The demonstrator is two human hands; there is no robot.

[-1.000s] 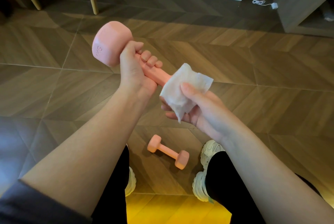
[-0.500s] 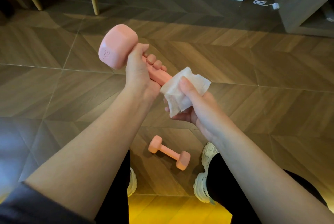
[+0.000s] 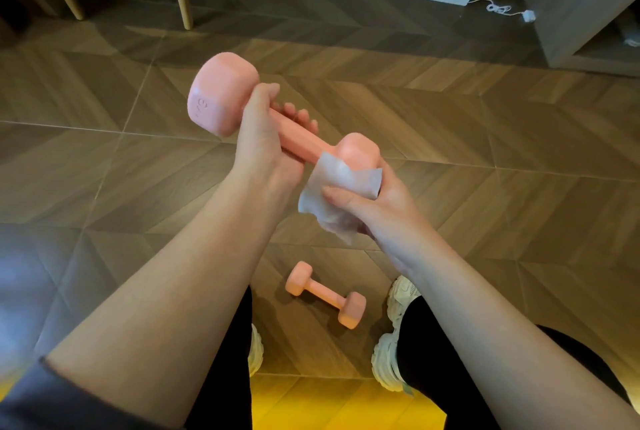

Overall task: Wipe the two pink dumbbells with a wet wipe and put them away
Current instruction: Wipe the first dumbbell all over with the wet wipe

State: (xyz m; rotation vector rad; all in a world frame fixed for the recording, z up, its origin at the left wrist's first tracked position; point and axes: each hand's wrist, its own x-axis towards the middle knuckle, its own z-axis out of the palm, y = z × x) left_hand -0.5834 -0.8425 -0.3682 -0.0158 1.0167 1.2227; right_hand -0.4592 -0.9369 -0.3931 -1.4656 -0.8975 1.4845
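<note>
2 dumbbells show: the held dumbbell (image 3: 301, 147) is up in the air before the person, tilted, and the other dumbbell (image 3: 325, 294) lies on the floor (image 3: 502, 159) between the shoes (image 3: 388, 363). The left hand (image 3: 263, 142) has its fingers (image 3: 301, 116) curled round the handle just below the upper head. The right hand (image 3: 381, 204) pinches the wipe (image 3: 341, 194) between thumb and fingers and presses it against the near side of the lower head, whose top is bare. The step in hand looks like wiping the 1st dumbbell. Next, I judge, the wipe must go round the rest of that head while the left hand turns the handle; the other dumbbell looks untouched.
</note>
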